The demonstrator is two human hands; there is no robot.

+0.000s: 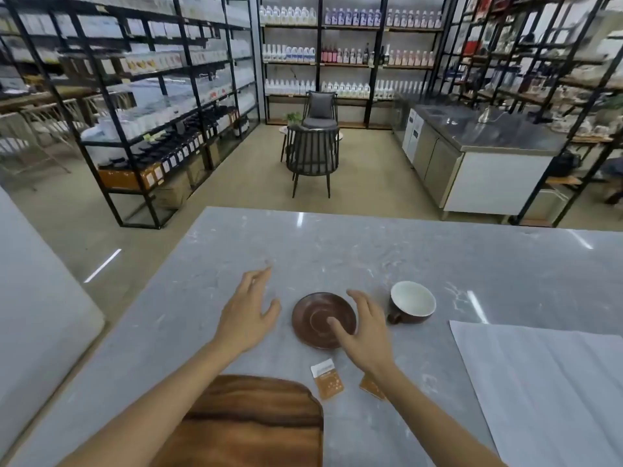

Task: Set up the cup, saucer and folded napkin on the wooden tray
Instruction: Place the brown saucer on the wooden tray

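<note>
A brown saucer point(318, 315) lies on the grey marble table point(371, 257). My right hand point(362, 332) hovers over its right edge, fingers spread, thumb above the saucer's middle, holding nothing. My left hand point(247, 315) is open just left of the saucer, apart from it. A brown cup point(412, 301) with a white inside stands upright to the right of the saucer, handle toward the near left. The wooden tray point(263, 423) lies at the near edge, partly under my left forearm. A large white sheet, perhaps the napkin point(546, 389), lies flat at the right.
Two small orange-and-white sachets point(327, 379) point(371, 387) lie between the tray and the saucer, one partly under my right wrist. Beyond the table are two dark chairs point(313, 153), a steel counter point(485, 150) and shelving racks full of bottles.
</note>
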